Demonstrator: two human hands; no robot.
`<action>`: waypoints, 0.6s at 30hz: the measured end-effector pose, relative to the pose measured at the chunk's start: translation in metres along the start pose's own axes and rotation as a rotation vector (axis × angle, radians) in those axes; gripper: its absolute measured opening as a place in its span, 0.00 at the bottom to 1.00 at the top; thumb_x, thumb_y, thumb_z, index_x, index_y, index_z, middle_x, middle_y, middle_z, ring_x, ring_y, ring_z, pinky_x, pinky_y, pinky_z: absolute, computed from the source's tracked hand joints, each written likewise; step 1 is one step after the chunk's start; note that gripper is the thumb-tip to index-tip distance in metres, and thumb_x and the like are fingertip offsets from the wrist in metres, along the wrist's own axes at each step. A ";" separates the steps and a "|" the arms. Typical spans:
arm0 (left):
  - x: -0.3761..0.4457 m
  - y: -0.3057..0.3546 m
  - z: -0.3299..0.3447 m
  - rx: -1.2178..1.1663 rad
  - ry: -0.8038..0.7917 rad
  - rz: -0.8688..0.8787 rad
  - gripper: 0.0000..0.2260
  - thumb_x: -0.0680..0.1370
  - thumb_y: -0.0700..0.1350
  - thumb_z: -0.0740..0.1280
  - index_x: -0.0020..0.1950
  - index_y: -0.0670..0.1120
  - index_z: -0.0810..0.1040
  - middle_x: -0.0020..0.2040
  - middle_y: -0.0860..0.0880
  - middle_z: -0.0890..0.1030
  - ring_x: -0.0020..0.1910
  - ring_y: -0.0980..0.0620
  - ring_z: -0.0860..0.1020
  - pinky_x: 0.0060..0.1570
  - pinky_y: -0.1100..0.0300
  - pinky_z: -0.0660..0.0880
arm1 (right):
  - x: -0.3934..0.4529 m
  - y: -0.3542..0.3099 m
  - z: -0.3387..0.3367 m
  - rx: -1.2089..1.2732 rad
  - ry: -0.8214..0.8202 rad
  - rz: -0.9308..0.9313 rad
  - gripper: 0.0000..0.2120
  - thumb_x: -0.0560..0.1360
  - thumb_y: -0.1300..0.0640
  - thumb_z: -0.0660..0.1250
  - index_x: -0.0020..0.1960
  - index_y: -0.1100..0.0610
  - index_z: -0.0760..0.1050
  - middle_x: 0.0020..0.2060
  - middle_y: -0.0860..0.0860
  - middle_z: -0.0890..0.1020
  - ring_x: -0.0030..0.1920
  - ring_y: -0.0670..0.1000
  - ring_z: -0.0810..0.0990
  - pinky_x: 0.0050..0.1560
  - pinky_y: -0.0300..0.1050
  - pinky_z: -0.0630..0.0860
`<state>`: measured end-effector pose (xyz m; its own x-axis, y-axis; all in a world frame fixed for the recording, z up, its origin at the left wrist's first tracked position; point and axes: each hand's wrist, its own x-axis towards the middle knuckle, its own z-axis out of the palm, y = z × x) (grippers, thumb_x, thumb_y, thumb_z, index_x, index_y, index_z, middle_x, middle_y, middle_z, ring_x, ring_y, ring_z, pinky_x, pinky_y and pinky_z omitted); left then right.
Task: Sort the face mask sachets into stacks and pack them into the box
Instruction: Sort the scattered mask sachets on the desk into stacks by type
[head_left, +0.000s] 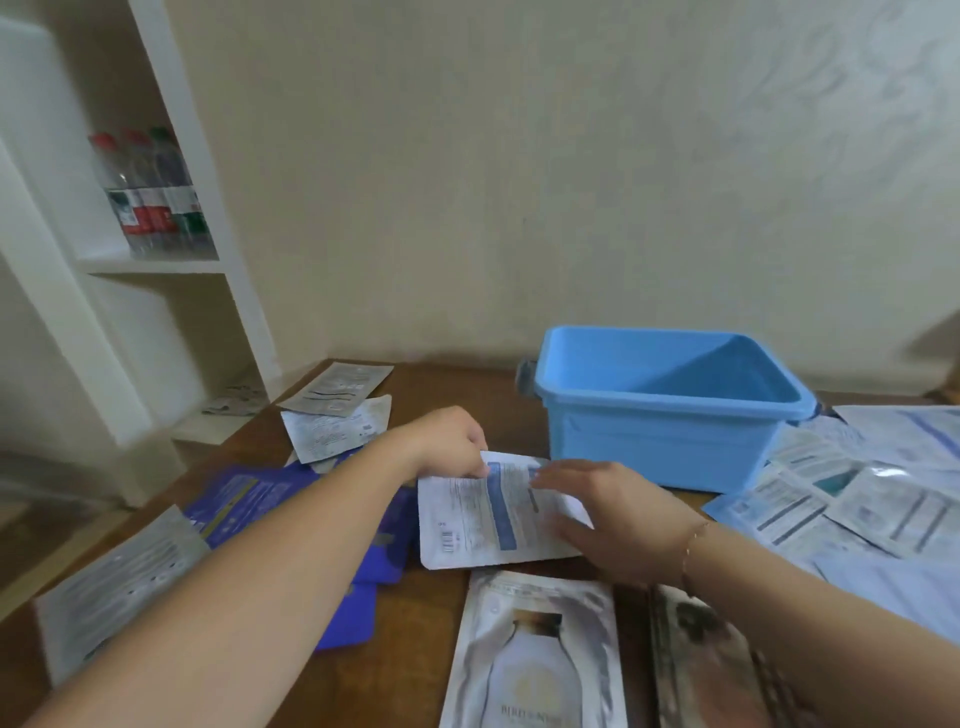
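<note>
Blue box (670, 410) right of centre, bare table (457, 384) left of it. Left hand (452, 441) pinches white sachet (483, 512) top edge; right hand (608, 519) spread flat on its right side.

Home room: wooden table (447, 613) against plain wall, built-in white shelves (156, 265) holding drink bottles (150, 192).

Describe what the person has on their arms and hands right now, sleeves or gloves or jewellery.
Both forearms are bare as far as the picture shows; no sleeves come into view. Neither the left hand nor the right hand wears a glove, and no rings show on the fingers. A thin chain bracelet circles the right wrist. No watch is visible.
</note>
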<state>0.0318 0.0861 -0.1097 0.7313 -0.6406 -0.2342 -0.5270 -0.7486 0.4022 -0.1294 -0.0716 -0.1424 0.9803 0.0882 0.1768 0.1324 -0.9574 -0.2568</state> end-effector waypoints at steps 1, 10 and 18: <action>-0.005 -0.001 -0.005 -0.047 -0.016 -0.018 0.03 0.76 0.46 0.71 0.48 0.48 0.83 0.47 0.49 0.83 0.44 0.53 0.82 0.39 0.59 0.79 | -0.002 0.003 -0.003 0.037 0.087 0.010 0.15 0.78 0.48 0.62 0.63 0.47 0.75 0.60 0.44 0.78 0.58 0.48 0.77 0.57 0.42 0.74; -0.107 -0.064 -0.009 -0.917 0.063 -0.120 0.10 0.78 0.39 0.68 0.59 0.44 0.78 0.53 0.42 0.84 0.53 0.44 0.83 0.53 0.48 0.80 | 0.001 0.001 0.000 0.184 0.095 0.067 0.34 0.73 0.69 0.60 0.73 0.42 0.64 0.64 0.43 0.76 0.61 0.43 0.75 0.57 0.29 0.67; -0.173 -0.073 0.028 -1.250 -0.036 0.020 0.17 0.75 0.39 0.72 0.62 0.39 0.75 0.61 0.35 0.79 0.61 0.35 0.78 0.55 0.47 0.79 | -0.004 -0.039 -0.006 0.198 0.307 -0.485 0.32 0.74 0.58 0.71 0.73 0.39 0.64 0.75 0.40 0.60 0.70 0.39 0.66 0.65 0.32 0.68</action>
<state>-0.0692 0.2467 -0.1235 0.7054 -0.6691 -0.2340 0.2475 -0.0769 0.9658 -0.1393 -0.0361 -0.1274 0.7184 0.3900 0.5760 0.6070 -0.7559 -0.2452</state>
